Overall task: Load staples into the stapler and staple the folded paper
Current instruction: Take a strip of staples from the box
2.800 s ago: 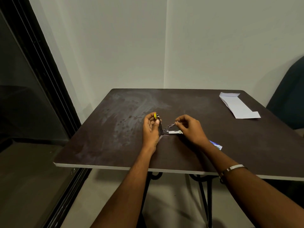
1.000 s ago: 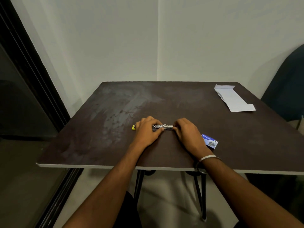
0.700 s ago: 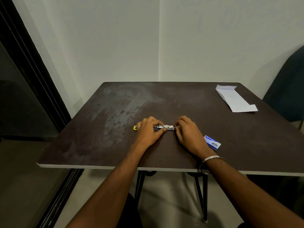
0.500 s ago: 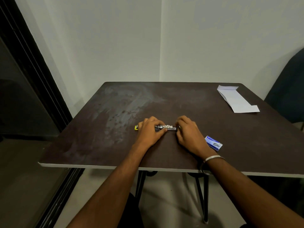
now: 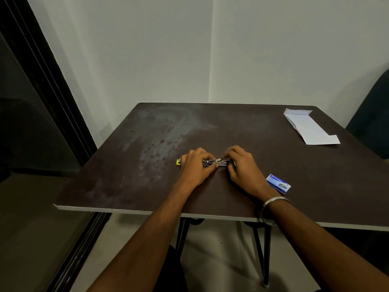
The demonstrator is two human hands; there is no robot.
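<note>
folded down flat since a few seconds back, stapler [image 5: 214,162] no longer propped open in a v, now lying lengthwise on the table [image 5: 130,169]. left hand [image 5: 195,167] clamped over its left half, yellow end [image 5: 178,162] poking out past the knuckles. right hand [image 5: 242,167] closed around the right end, fingertips pinching near the metal middle. can't tell if staples are actually seated in there, too small and dark. just beside the right wrist, blue staple box [image 5: 278,183] lying flat. silver bangle [image 5: 273,204] on that wrist, hanging over the table's front edge. way off at the far right corner, folded paper [image 5: 309,129], well apart from both hands.
</note>
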